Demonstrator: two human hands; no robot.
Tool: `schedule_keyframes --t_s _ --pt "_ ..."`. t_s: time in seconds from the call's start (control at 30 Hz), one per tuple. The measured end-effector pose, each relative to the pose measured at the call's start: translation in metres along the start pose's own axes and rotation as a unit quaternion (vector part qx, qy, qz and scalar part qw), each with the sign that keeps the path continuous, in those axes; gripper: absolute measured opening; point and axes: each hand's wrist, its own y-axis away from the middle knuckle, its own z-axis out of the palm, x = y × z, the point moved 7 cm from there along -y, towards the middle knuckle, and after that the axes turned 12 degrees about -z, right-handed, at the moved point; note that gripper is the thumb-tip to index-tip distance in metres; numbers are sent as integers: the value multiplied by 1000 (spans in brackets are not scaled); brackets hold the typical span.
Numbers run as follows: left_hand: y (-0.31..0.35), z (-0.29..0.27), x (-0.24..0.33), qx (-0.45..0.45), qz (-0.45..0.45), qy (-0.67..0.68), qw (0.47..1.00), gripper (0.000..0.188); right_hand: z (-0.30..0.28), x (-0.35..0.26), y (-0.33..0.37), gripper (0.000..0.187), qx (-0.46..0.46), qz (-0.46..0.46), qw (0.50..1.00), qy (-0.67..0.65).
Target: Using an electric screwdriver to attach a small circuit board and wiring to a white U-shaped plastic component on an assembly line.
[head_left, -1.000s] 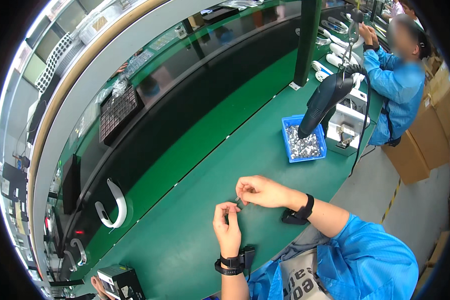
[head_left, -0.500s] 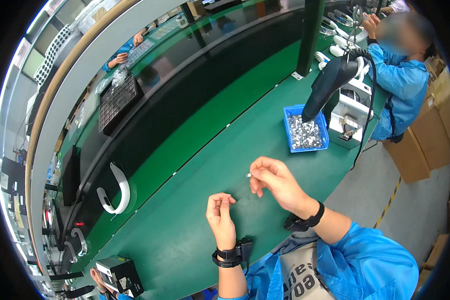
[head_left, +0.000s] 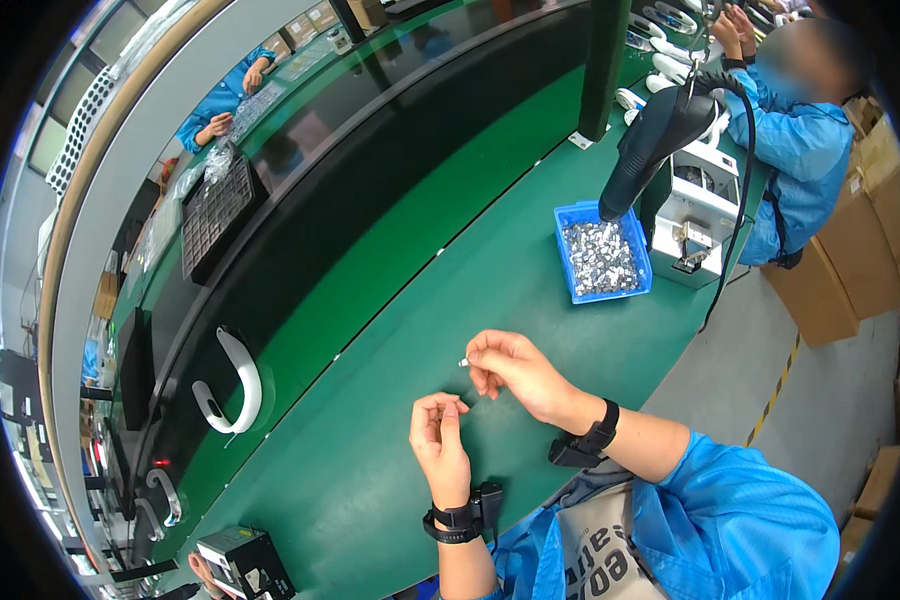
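Observation:
Between the thumb and forefinger of my right hand [head_left: 515, 372] is a tiny silver-white part [head_left: 464, 362], too small to name more exactly. My left hand [head_left: 440, 445] hovers just below and left of it, fingers curled and thumb against the forefinger; whatever may be inside the pinch is hidden. Both hands are over the green bench. Beyond them a blue bin [head_left: 642, 288] holds many small silver and dark parts [head_left: 602, 255]. The nose of a black hand tool [head_left: 650, 160] hangs over the bin's far edge.
Beside the bin stands a white machine [head_left: 692, 215] with a black cable. A white curved neckband-like device [head_left: 245, 375] lies on the belt to the left. At the near left is a black box [head_left: 245, 562]. A co-worker in blue [head_left: 800, 150] sits at the far right.
My right hand, with the tiny silver-white part, has moved left and slightly down, closer to my left hand. My left hand has barely moved. The view has shifted a little.

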Motion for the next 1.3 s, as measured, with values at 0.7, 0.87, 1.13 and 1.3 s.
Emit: schedule_keyframes --t_s 0.7,0.87,1.13,1.3 --pt "0 -3 1 9 9 57 998 17 30 7 12 14 -158 36 982 95" --pt "1 -4 3 16 20 49 998 20 31 7 13 12 -164 35 981 97" --pt "6 -6 7 29 28 37 999 19 39 -2 17 7 -157 14 985 73" --pt "4 -9 4 13 36 40 998 12 40 -1 15 4 -169 5 983 77"
